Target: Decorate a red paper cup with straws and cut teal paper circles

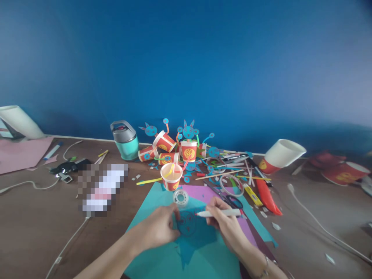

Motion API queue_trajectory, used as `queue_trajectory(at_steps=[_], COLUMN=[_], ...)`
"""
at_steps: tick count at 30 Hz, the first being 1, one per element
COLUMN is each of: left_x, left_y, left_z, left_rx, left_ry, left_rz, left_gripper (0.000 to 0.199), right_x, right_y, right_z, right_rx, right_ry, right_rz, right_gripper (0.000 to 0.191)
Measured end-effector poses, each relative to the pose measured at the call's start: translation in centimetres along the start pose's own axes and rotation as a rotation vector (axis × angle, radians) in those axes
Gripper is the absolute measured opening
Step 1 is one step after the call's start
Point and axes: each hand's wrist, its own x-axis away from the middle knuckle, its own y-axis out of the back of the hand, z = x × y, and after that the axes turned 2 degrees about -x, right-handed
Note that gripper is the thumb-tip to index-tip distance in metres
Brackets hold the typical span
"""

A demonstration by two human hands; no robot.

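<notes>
Holding the white marker (221, 213) in my right hand (219, 217), I have its body gripped between thumb and fingers, its red tip just beside the round face (186, 224) drawn on the blue paper (162, 255). The face lies between my two hands, right next to the fingertips of my left hand (164, 226), which rests on the paper with thumb and forefinger spread a little apart and nothing clasped between them. The marker points to my left, towards the face; its long axis runs sideways, nearly level across my view. The drawn face has its eyes on the far side and its small mouth nearer me. Below it, a dark shape narrows to a point towards me, and I can't tell whether it is paper or shadow. Just beyond the face sits a clear tape roll (180, 197), with a red and white paper cup (171, 176) behind it. Scissors (234, 201) lie beyond my right hand, near a yellow tube (252, 195).
</notes>
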Motion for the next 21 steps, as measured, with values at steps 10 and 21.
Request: queue_trajectory(at_steps=[10,21], left_x=[1.7,0.6], left_y=[-1.6,-7.1], left_z=[-2.3,-2.3], left_rx=[-0.279,-0.750], left_ry=[-0.352,-0.347], left_rz=[-0.025,0.071], left_gripper=[0.013,0.048], right_x=[-1.0,-0.6], right_y=[0.1,0.1], right_z=[0.3,-0.3], right_rx=[0.213,0.329], right_ry=[0.093,0.184], right_rz=[0.056,0.089], right_gripper=[0.033,0.026])
